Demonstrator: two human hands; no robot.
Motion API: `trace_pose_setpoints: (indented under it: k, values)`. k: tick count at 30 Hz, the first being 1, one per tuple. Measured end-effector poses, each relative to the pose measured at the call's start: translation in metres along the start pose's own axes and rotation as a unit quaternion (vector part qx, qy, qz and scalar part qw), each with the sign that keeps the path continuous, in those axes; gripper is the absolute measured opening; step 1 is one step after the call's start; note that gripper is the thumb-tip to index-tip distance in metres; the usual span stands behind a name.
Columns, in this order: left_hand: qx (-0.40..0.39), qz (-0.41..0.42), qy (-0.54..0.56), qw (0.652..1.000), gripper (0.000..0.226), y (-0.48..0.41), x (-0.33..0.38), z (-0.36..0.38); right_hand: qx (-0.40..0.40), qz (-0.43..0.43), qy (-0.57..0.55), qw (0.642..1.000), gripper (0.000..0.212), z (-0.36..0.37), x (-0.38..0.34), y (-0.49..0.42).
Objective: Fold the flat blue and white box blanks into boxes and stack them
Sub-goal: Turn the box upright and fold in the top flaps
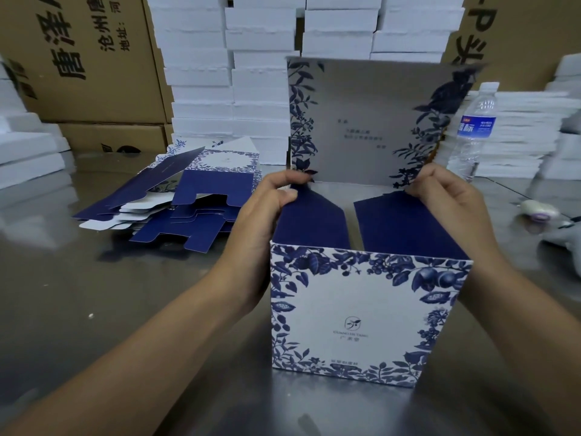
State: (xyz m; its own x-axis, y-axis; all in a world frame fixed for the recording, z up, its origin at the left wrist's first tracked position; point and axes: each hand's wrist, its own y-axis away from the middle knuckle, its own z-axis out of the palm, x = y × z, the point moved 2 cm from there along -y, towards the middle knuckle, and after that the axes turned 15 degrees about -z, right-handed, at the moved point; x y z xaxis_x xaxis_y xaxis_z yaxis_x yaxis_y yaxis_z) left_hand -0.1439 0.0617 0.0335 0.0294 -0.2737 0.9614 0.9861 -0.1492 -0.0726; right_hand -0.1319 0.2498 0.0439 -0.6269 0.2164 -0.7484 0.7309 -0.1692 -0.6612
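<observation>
Metal table (94, 294), white stacks (201, 73) behind — left hand (261, 215), right hand (449, 202) pinching box flaps (311, 221).

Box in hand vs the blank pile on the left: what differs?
Pose: the box stands upright, opened into a square shell with its lid raised. The blanks lie flat in a fanned pile on the table.
Handling: the left hand and right hand hold the box at its navy side flaps. Nothing touches the blanks.
Shared: blue floral print on white, with navy inner faces.
</observation>
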Motion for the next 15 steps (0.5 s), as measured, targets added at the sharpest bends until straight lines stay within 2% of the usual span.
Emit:
trace_pose_setpoints:
  k: [2,3,5,7,10,12,15]
  values:
    - [0.037,-0.016,-0.025,0.999,0.03,-0.001,-0.002,0.005,-0.006,-0.003,-0.016,1.0,0.035,0.001,0.0,0.002]
    - [0.059,-0.028,-0.002,0.998,0.024,0.002,0.0,0.008,-0.006,0.003,-0.031,1.0,0.034,0.001,0.0,0.003]
    - [0.042,-0.004,0.016,0.999,0.024,0.01,-0.004,0.007,-0.011,0.008,-0.04,0.999,0.032,0.001,-0.002,0.001]
    - [0.028,0.038,-0.029,0.998,0.031,0.008,-0.007,0.003,-0.024,0.021,-0.018,0.999,0.03,0.003,-0.004,-0.003]
    - [-0.006,0.01,-0.036,0.999,0.021,0.011,-0.011,0.0,-0.018,0.041,-0.039,0.998,0.041,0.003,-0.004,-0.008]
    - [0.015,0.028,-0.05,0.998,0.017,0.013,-0.015,-0.005,0.0,0.069,-0.097,0.993,0.052,0.004,-0.001,-0.004]
    - [0.005,0.032,-0.046,0.998,0.034,0.014,-0.01,-0.003,0.029,0.086,-0.12,0.989,0.057,0.006,0.0,0.0]
